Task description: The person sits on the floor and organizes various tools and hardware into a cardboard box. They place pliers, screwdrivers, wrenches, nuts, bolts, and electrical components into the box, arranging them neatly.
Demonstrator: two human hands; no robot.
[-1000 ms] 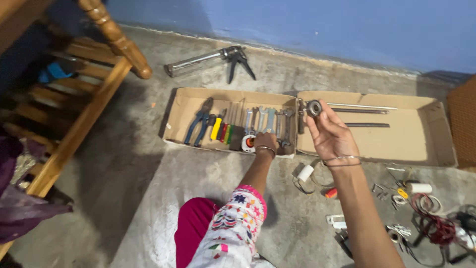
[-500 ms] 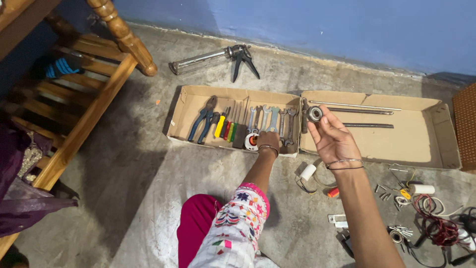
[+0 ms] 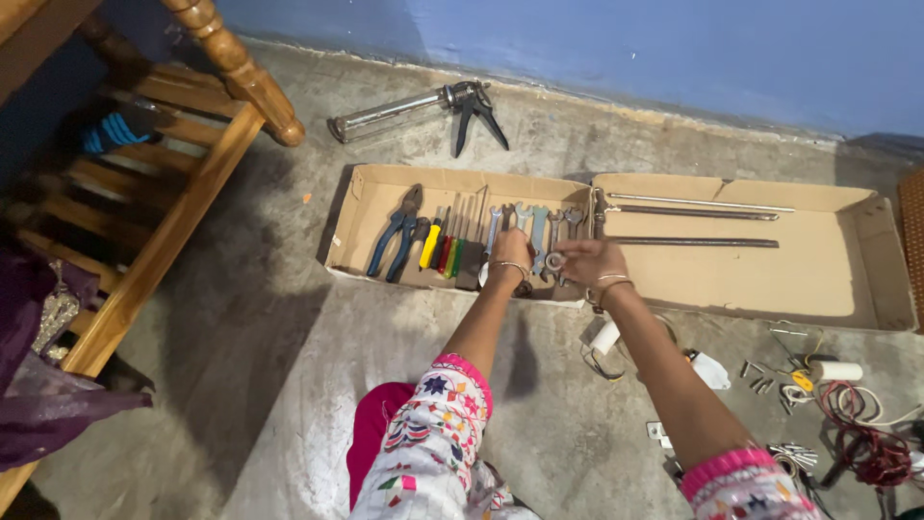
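Both hands meet over the front edge of the cardboard tray [image 3: 366, 197] on the concrete floor, by the row of spanners [image 3: 532, 226]. R hand [image 3: 589, 260]: fingers pinched on a small round metal part, prob. a bearing [image 3: 555, 261], held low just above the spanners. L hand [image 3: 511, 250]: curled, knuckles up, fingers down among the tools; grip hidden, can't tell. Pliers [image 3: 399, 231] and screwdrivers [image 3: 448, 241] lie sorted side by side, handles toward the person, presumably for easy reach. Caulking gun [image 3: 423, 111] near the wall.

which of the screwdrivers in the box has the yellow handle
The leftmost screwdriver, lying right beside the pliers; the others to its right have red and green handles.
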